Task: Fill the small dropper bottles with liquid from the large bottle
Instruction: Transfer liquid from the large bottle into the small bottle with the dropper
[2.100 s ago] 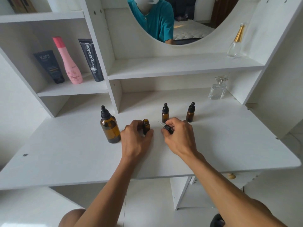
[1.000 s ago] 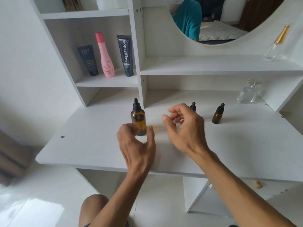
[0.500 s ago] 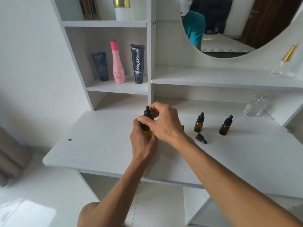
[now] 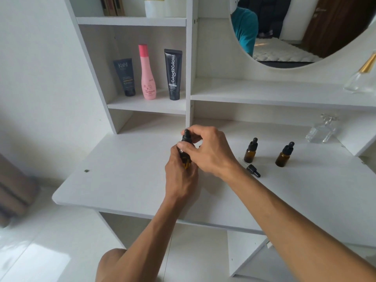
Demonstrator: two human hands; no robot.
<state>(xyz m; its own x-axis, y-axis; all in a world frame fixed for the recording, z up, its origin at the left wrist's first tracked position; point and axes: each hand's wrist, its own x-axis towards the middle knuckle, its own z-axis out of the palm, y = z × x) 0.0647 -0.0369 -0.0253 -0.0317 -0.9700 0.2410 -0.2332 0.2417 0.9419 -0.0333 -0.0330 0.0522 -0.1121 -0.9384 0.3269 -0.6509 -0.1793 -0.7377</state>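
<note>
Both hands now sit a touch tighter on the large bottle (image 4: 185,157) than half a second back; little else has shifted, only the view nudged left. Bottle is at frame centre, upright, mostly hidden. Left hand (image 4: 181,176) wraps the amber body from below, fingers curled round it, likely to stop it turning. Right hand (image 4: 211,151) comes over the top, thumb and fingertips pinching the black dropper cap (image 4: 186,135), a grip that reads as unscrewing, so liquid can be drawn out.

Just right of the right wrist a loose dropper cap (image 4: 253,170) lies on its side on the desk (image 4: 122,180), probably off the small bottle to be filled; that open bottle is hidden behind the hand, cannot confirm. Right of centre two small dropper bottles (image 4: 250,150) and (image 4: 284,154) stand upright, capped, well apart from the hands, waiting.

Further out: clear glass perfume bottle (image 4: 321,132) at right edge, under the shelf. Upper left cubby holds a dark tube (image 4: 125,77), pink bottle (image 4: 148,73), black tube (image 4: 173,74). Mirror (image 4: 295,31) at upper right.
</note>
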